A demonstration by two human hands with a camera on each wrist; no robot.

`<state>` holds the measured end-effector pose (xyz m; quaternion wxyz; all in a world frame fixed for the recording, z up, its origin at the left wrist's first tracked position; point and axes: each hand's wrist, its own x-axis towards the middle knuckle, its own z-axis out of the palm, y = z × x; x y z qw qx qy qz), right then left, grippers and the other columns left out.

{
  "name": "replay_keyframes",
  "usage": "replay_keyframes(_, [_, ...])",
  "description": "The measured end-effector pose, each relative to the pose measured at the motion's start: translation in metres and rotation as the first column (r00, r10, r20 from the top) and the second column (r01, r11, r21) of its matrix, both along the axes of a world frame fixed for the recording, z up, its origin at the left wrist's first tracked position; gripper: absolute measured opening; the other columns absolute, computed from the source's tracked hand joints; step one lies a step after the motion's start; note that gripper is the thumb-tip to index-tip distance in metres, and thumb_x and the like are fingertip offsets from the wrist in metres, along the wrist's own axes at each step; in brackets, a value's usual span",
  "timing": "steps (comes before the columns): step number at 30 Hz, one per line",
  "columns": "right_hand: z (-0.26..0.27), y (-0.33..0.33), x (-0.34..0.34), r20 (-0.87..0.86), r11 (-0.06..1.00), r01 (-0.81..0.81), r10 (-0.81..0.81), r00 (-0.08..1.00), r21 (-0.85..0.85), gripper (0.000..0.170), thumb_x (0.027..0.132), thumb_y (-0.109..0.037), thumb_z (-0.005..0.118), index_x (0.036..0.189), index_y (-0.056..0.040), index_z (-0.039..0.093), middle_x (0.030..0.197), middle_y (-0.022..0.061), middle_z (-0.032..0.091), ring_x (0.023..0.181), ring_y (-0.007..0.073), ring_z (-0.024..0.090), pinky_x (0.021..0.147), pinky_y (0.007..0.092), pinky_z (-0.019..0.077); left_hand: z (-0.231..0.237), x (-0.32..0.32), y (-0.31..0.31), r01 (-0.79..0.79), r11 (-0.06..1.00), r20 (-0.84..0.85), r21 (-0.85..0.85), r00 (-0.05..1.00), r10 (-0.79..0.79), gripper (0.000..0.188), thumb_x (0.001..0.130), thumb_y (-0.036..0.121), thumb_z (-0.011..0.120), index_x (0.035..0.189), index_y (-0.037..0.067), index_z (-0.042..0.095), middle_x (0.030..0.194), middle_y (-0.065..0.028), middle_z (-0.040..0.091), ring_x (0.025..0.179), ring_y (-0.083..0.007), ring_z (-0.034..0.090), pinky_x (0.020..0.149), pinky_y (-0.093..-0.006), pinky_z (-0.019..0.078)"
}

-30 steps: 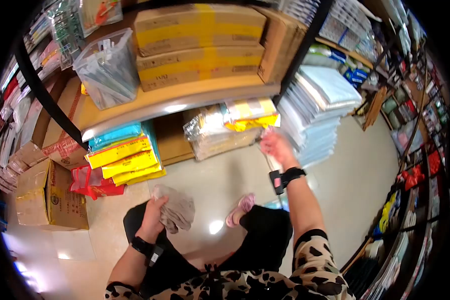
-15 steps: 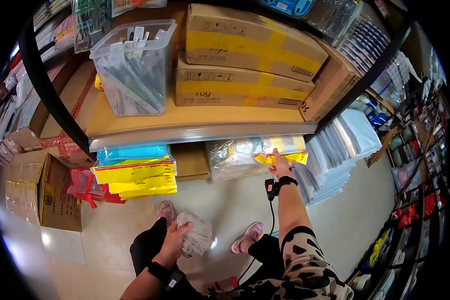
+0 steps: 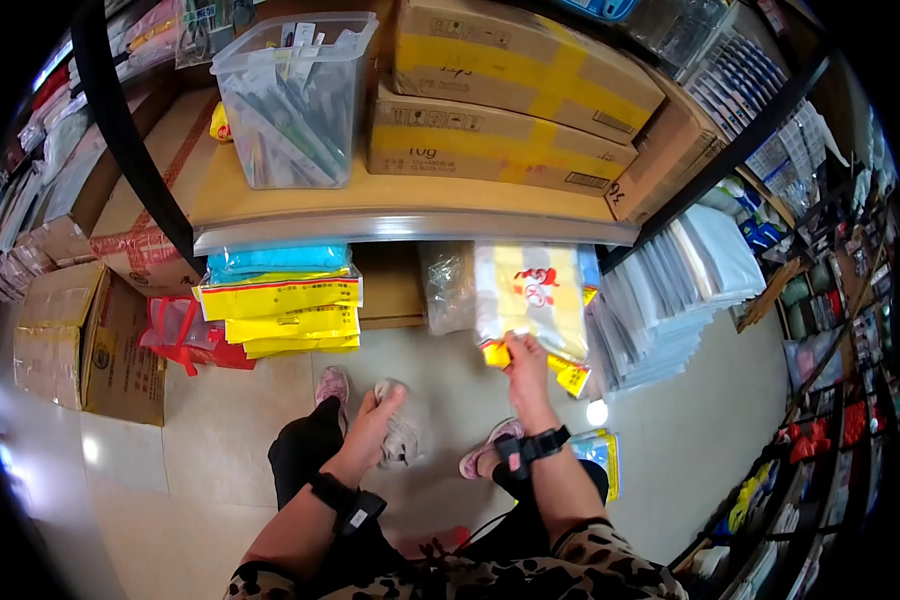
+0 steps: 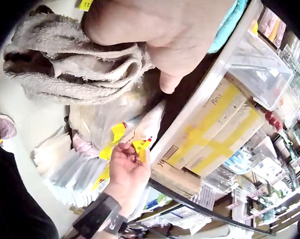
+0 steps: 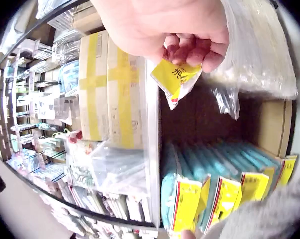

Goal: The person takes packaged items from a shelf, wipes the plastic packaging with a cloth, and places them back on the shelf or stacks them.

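Note:
In the head view my right hand (image 3: pixel 530 378) pinches the yellow front edge of a clear-wrapped packet of striped white and yellow cloth (image 3: pixel 560 315), which carries a red print. The packet juts out from under the shelf. Close up in the right wrist view, the curled fingers hold a yellow label corner (image 5: pixel 176 78). My left hand (image 3: pixel 368 428) grips a crumpled grey-beige terry cloth (image 3: pixel 402 432) low over the floor. Its looped pile and folds fill the upper left of the left wrist view, the thumb lying along the cloth (image 4: pixel 75 64).
Yellow-labelled packets of turquoise cloth (image 3: pixel 285 300) lie under the shelf edge (image 3: pixel 420 230) on the left. Clear-wrapped packs (image 3: pixel 660 305) are stacked at right. Above stand a plastic bin (image 3: pixel 290 110) and taped cartons (image 3: pixel 510 130). An open carton (image 3: pixel 90 345) sits on the floor.
My right hand reached to the striped packet, took its yellow edge and drew it out towards me. My left hand keeps hold of the terry cloth.

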<state>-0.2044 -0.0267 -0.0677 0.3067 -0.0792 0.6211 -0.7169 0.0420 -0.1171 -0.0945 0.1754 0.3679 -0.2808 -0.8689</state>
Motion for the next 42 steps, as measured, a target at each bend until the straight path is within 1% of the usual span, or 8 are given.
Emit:
replay_keyframes(8, [0.051, 0.059, 0.134, -0.233, 0.960, -0.268, 0.280, 0.931, 0.081, 0.022, 0.088, -0.010, 0.060, 0.070, -0.0086, 0.048, 0.066, -0.0075, 0.043, 0.062, 0.0014, 0.038, 0.056, 0.0178, 0.0329, 0.053, -0.014, 0.017, 0.227, 0.969, -0.268, 0.102, 0.944, -0.193, 0.065, 0.090, 0.059, 0.042, 0.130, 0.008, 0.042, 0.127, -0.0063, 0.051, 0.110, -0.0177, 0.053, 0.095, -0.0348, 0.0419])
replay_keyframes(13, [0.056, 0.084, 0.164, -0.356, 0.860, -0.461, 0.510, 0.783, 0.219, 0.017, 0.091, -0.012, 0.057, 0.077, -0.0061, 0.049, 0.069, -0.0069, 0.043, 0.062, 0.0019, 0.038, 0.055, 0.0185, 0.0338, 0.004, -0.010, 0.024, 0.342, 0.934, -0.341, 0.107, 0.895, -0.288, 0.052, 0.088, 0.029, 0.059, 0.129, 0.001, 0.042, 0.120, -0.0119, 0.057, 0.103, -0.0208, 0.059, 0.090, -0.0323, 0.0478])
replay_keyframes(16, [0.065, 0.097, 0.159, -0.069, 0.806, -0.574, 0.587, 0.807, 0.146, 0.010, 0.091, -0.012, 0.055, 0.085, -0.0034, 0.053, 0.074, -0.0047, 0.048, 0.065, 0.0044, 0.046, 0.058, 0.0200, 0.0397, 0.020, -0.001, 0.022, 0.291, 0.942, -0.360, 0.168, 0.907, -0.217, 0.050, 0.087, 0.020, 0.060, 0.128, -0.001, 0.042, 0.119, -0.0140, 0.056, 0.104, -0.0231, 0.060, 0.092, -0.0341, 0.0478])
replay_keyframes(19, [0.010, 0.124, 0.146, -0.145, 0.829, -0.516, 0.550, 0.823, 0.215, 0.013, 0.090, -0.012, 0.055, 0.098, -0.0020, 0.056, 0.081, -0.0009, 0.054, 0.072, 0.0085, 0.054, 0.063, 0.0226, 0.0453, 0.023, 0.008, 0.023, 0.283, 0.941, -0.402, 0.186, 0.896, -0.190, 0.050, 0.087, 0.017, 0.060, 0.129, -0.002, 0.041, 0.120, -0.0149, 0.056, 0.106, -0.0247, 0.058, 0.095, -0.0363, 0.0460])
replay_keyframes(21, [-0.010, 0.136, 0.133, 0.274, 0.956, -0.255, 0.209, 0.939, 0.144, 0.038, 0.088, -0.015, 0.056, 0.121, -0.0010, 0.047, 0.106, 0.0067, 0.060, 0.085, 0.0165, 0.061, 0.069, 0.0288, 0.0495, 0.039, 0.013, 0.032, 0.283, 0.950, -0.407, 0.133, 0.889, -0.208, 0.050, 0.087, 0.016, 0.060, 0.129, -0.002, 0.040, 0.121, -0.0145, 0.056, 0.107, -0.0241, 0.058, 0.095, -0.0360, 0.0454])
replay_keyframes(24, [-0.027, 0.158, 0.112, 0.559, 0.862, -0.453, 0.496, 0.665, -0.225, 0.043, 0.088, -0.015, 0.056, 0.126, -0.0022, 0.042, 0.114, 0.0070, 0.058, 0.089, 0.0198, 0.062, 0.072, 0.0361, 0.0512, 0.068, 0.019, 0.056, 0.354, 0.935, -0.382, 0.030, 0.868, -0.317, 0.051, 0.086, 0.013, 0.062, 0.130, 0.000, 0.040, 0.124, -0.0134, 0.054, 0.109, -0.0221, 0.057, 0.094, -0.0343, 0.0460])
replay_keyframes(27, [-0.031, 0.166, 0.120, 0.583, 0.866, -0.416, 0.496, 0.643, -0.278, 0.041, 0.087, -0.015, 0.056, 0.124, -0.0022, 0.044, 0.112, 0.0078, 0.059, 0.088, 0.0204, 0.062, 0.072, 0.0363, 0.0512, 0.087, 0.020, 0.082, 0.485, 0.875, -0.420, 0.012, 0.796, -0.436, 0.055, 0.085, 0.010, 0.063, 0.132, -0.002, 0.038, 0.126, -0.0131, 0.053, 0.112, -0.0223, 0.055, 0.097, -0.0340, 0.0436])
replay_keyframes(42, [0.087, 0.282, 0.118, -0.023, 0.860, -0.417, 0.443, 0.896, 0.295, 0.033, 0.084, -0.015, 0.058, 0.114, -0.0021, 0.052, 0.105, 0.0115, 0.061, 0.087, 0.0234, 0.063, 0.073, 0.0374, 0.0514, 0.149, 0.001, 0.118, 0.772, 0.416, -0.153, -0.481, 0.393, -0.907, 0.065, 0.088, 0.025, 0.060, 0.140, 0.002, 0.028, 0.130, -0.0105, 0.048, 0.117, -0.0171, 0.046, 0.097, -0.0311, 0.0394])
